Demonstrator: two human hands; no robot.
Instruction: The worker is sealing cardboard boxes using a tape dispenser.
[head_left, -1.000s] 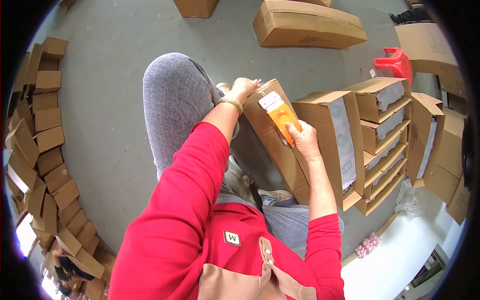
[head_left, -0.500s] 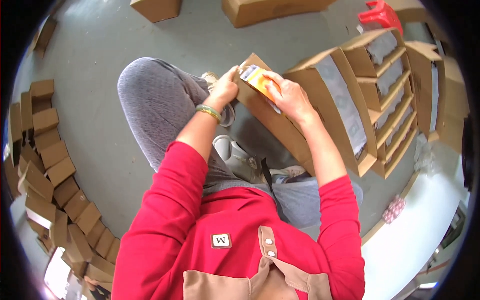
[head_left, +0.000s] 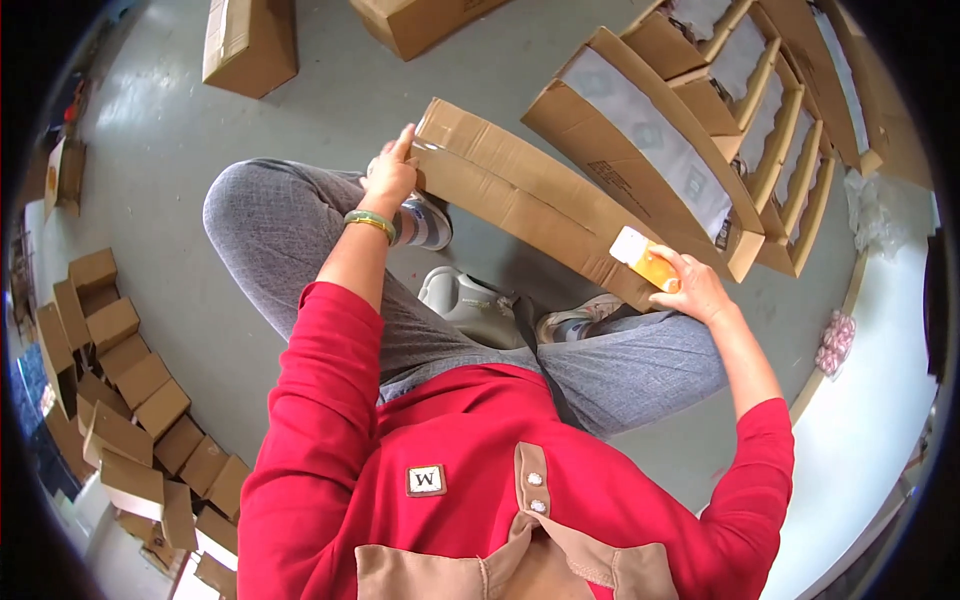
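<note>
A long, narrow cardboard box (head_left: pixel 520 195) slants in front of my knees, its lengthwise seam facing up. My left hand (head_left: pixel 390 178) grips the far left end of it, the index finger stretched along the corner. A small shiny patch of tape shows on the seam beside that hand. My right hand (head_left: pixel 695 290) is closed around an orange tape dispenser (head_left: pixel 655 270) with a white front end. The dispenser is over the box's near right end. Whether it touches the cardboard I cannot tell.
Filled open boxes (head_left: pixel 650 145) stand in rows at the right. Several empty open cartons (head_left: pixel 140 380) line the left side. Two more boxes, one a tall carton (head_left: pixel 250 45), stand at the far side. A grey plastic object (head_left: pixel 465 305) lies between my legs.
My right hand has drawn the tape dispenser along the box from its left end to the near right end. My left hand has stayed at the left end; the view has shifted.
</note>
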